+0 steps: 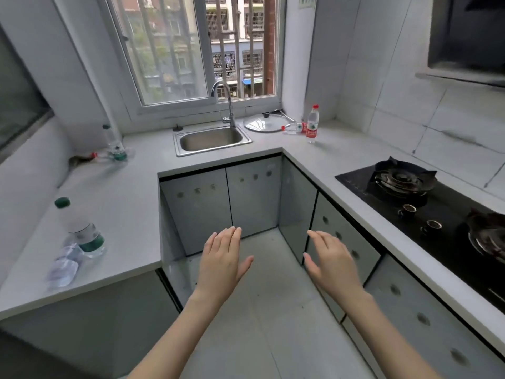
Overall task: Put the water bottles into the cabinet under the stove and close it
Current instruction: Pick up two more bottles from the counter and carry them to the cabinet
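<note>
My left hand (222, 259) and my right hand (332, 259) hover open over the floor, fingers straight, holding nothing. A green-capped bottle (82, 231) stands on the left counter with a crumpled clear bottle (64, 265) lying beside it. Farther back on the left stand another green-label bottle (114, 144) and a lying red-capped one (105, 155). Near the right back corner a red-capped bottle (312, 124) stands upright with another (294, 128) lying next to it. The black gas stove (426, 206) sits on the right counter; the grey cabinet doors (344, 242) below it look shut.
A steel sink (211, 139) with a tap (225, 102) lies under the barred window. A glass pot lid (263, 123) rests on the counter behind it. A range hood (470, 36) hangs at the upper right. Grey floor tiles (262, 310) stretch between the U-shaped counters.
</note>
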